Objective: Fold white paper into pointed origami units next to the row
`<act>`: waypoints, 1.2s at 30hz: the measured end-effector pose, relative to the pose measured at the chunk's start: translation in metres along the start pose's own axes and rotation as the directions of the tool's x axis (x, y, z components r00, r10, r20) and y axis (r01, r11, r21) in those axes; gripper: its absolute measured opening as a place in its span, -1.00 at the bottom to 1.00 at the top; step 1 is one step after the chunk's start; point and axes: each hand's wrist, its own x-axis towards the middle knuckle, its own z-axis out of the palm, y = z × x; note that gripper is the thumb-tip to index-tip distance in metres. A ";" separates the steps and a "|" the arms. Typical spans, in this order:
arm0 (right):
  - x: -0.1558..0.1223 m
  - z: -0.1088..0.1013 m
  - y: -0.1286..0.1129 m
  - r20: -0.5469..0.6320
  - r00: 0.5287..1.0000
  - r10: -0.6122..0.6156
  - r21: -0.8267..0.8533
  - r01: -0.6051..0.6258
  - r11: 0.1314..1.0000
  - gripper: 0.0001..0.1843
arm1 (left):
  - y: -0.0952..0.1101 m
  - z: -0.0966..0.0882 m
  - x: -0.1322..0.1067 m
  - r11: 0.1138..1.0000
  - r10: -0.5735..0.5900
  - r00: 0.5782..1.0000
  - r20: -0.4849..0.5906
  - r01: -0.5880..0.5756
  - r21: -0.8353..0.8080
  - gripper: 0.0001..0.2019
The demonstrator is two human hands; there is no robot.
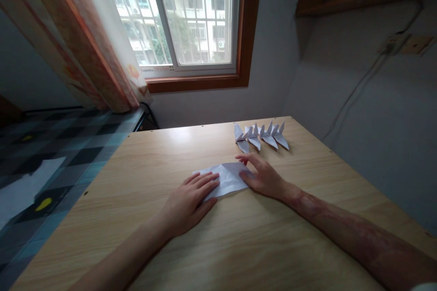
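Broadly, item by item, from the biggest down.

Table (259,241): pale wood-grain top, filling the lower view; it carries everything listed below.

Window (191,13): barred, brown-framed, on the far wall, with a patterned curtain (85,41) drawn to its left side. Well apart from the work.

Bed (51,159): left of the table, under a dark checked cover.

Left hand (189,202): lies flat, palm down, fingers stretched out and together. The fingertips press on the near left end of the paper; nothing is enclosed in the grip.

Right hand (262,177): also flat and spread, palm down, resting on the right end of the same sheet. Its grip is likewise unclosed, pressing and not pinching.

Folded paper (227,179): white, lying flat near the middle of the table between the two hands, held down at both ends. It looks partly folded, with a crease or flap visible across it; the exact fold cannot be made out. Judged light, thin and limp, easily creased or torn, and apt to slide on the smooth top unless pinned. Best taken at an edge or corner between fingertip and thumb, or pressed flat along a crease.

Paper cranes (261,136): a short row of finished white figures, just beyond the right hand, at the far edge. Delicate; wings and points would crush under pressure.
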 end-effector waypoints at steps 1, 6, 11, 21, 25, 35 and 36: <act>0.001 -0.001 -0.002 0.044 0.998 -0.053 0.017 0.052 0.998 -0.53 | 0.000 0.000 0.000 1.000 -0.007 1.000 0.003 0.007 0.001 -0.60; 0.006 -0.005 -0.015 0.290 0.936 -0.198 0.030 0.198 0.980 -0.63 | -0.002 0.004 -0.001 0.997 -0.070 0.997 -0.038 0.071 0.014 -0.64; 0.007 -0.006 -0.016 0.320 0.924 -0.209 0.021 0.214 0.977 -0.63 | -0.014 0.012 -0.003 0.941 -0.318 0.921 -0.224 0.336 0.046 -0.45; 0.006 -0.005 -0.013 0.327 0.919 -0.221 0.006 0.232 0.973 -0.55 | -0.027 0.017 -0.004 0.871 -0.458 0.819 -0.345 0.336 -0.358 -0.45; 0.006 -0.005 -0.013 0.326 0.920 -0.219 0.005 0.230 0.973 -0.52 | -0.024 0.017 -0.003 0.827 -0.448 0.829 -0.334 0.242 -0.507 -0.51; 0.007 -0.009 -0.019 0.342 0.921 -0.187 -0.028 0.209 0.978 -0.58 | -0.022 0.012 -0.003 0.913 -0.360 0.851 -0.383 0.235 -0.335 -0.58; 0.006 -0.009 -0.019 0.337 0.924 -0.181 -0.037 0.206 0.978 -0.60 | -0.021 0.010 -0.003 0.937 -0.325 0.858 -0.397 0.236 -0.257 -0.60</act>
